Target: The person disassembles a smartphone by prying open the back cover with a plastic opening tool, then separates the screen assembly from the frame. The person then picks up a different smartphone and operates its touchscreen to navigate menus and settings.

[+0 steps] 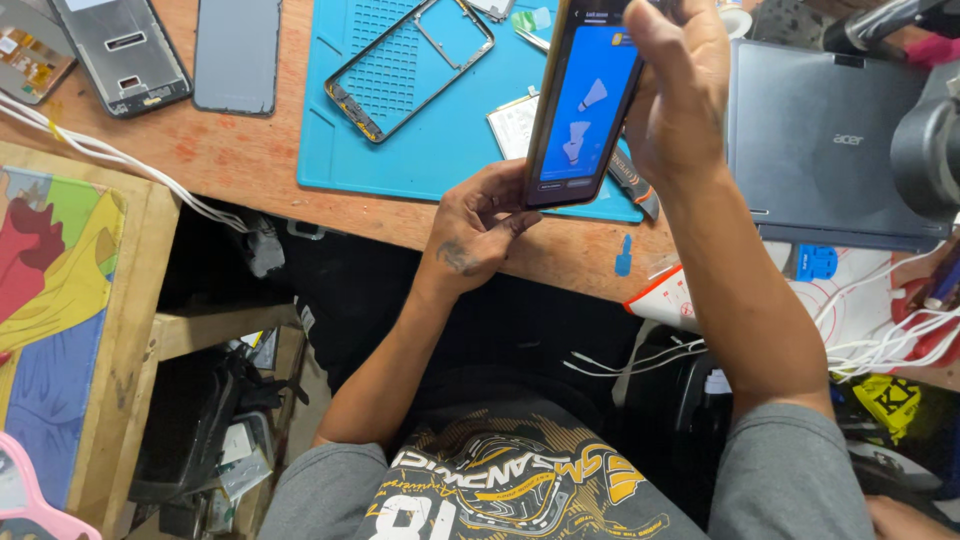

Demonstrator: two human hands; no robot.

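Both hands pinch the smartphone (583, 100) by its edges: the right hand (680, 100) clamps the upper side, the left hand (480, 225) cups the bottom corner. It is held tilted above the blue work mat (440, 150), screen lit. Judged light, stiff, slick and breakable glass, so best gripped along the frame; a bare phone frame (410, 65) lies behind
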